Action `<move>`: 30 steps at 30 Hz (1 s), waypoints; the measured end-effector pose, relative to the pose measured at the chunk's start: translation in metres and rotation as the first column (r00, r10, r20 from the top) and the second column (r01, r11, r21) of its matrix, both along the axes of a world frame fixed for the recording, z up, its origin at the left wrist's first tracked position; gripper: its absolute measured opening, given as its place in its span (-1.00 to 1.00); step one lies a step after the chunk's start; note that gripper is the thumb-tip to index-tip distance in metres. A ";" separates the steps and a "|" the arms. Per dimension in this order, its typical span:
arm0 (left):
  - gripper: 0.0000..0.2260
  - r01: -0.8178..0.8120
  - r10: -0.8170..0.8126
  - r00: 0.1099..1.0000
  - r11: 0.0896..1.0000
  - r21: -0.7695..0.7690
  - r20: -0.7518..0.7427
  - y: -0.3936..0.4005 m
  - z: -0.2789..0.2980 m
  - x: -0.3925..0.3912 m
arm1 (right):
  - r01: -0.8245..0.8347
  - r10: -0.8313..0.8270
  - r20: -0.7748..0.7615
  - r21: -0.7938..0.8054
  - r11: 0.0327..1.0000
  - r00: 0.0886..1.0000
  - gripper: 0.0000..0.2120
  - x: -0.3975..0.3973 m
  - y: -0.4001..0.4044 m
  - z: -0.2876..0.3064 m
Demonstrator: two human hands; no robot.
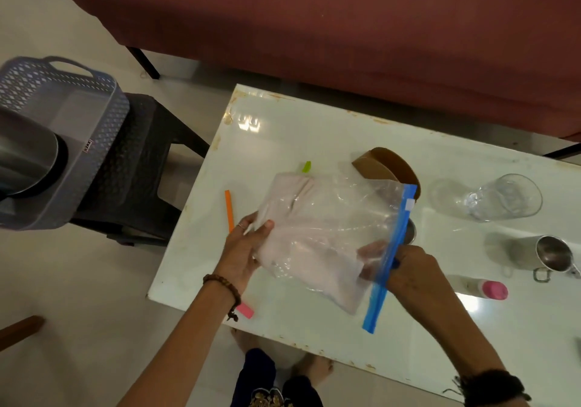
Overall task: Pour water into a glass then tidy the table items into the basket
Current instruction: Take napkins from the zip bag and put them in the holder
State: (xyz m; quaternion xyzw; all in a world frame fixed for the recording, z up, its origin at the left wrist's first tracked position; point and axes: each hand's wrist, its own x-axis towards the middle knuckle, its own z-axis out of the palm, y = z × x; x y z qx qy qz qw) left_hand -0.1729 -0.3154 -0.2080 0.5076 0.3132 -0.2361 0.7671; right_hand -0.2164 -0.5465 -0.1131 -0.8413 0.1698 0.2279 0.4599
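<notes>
My left hand (pixel 243 249) and right hand (pixel 408 268) hold the zip bag (pixel 323 233) above the white table (pixel 283 130). Beyond my fingers stands a brown paper bowl (pixel 390 167). Past my right fingers, the glass (pixel 503 197), steel mug (pixel 550 255) and pink-capped bottle (pixel 484 288) crowd the surface. Beyond my left fingertips, bare tabletop, then open floor to the basket (pixel 78 123) on the stool (pixel 141 170).
</notes>
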 end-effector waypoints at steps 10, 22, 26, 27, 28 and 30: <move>-0.64 -0.013 0.015 1.000 0.927 0.376 -0.003 0.043 -0.009 0.031 | 0.247 -0.246 0.177 0.019 0.969 0.953 -0.91 -0.008 -0.007 -0.016; -0.74 0.095 -0.344 0.918 0.676 0.731 0.198 -0.024 0.003 0.020 | 0.261 -0.268 0.393 0.073 0.963 0.879 -0.90 -0.012 0.016 0.013; -0.57 0.208 -0.236 0.965 0.955 -0.213 -0.117 -0.067 0.040 0.000 | 0.130 -0.155 0.379 0.092 0.987 0.912 -0.83 -0.018 0.044 0.018; -0.45 0.202 -0.266 0.956 0.899 -0.389 -0.119 -0.071 0.043 -0.003 | 0.172 -0.196 0.366 0.098 0.980 0.910 -0.83 -0.019 0.049 0.018; -0.38 0.181 -0.260 0.961 0.852 -0.490 -0.097 -0.074 0.043 -0.005 | 0.246 -0.270 0.361 0.110 0.963 0.893 -0.81 -0.020 0.053 0.018; -0.38 0.087 -0.171 0.980 0.835 -0.543 -0.105 -0.077 0.044 -0.006 | 0.395 -0.430 0.352 0.170 0.903 0.831 -0.77 -0.021 0.056 0.018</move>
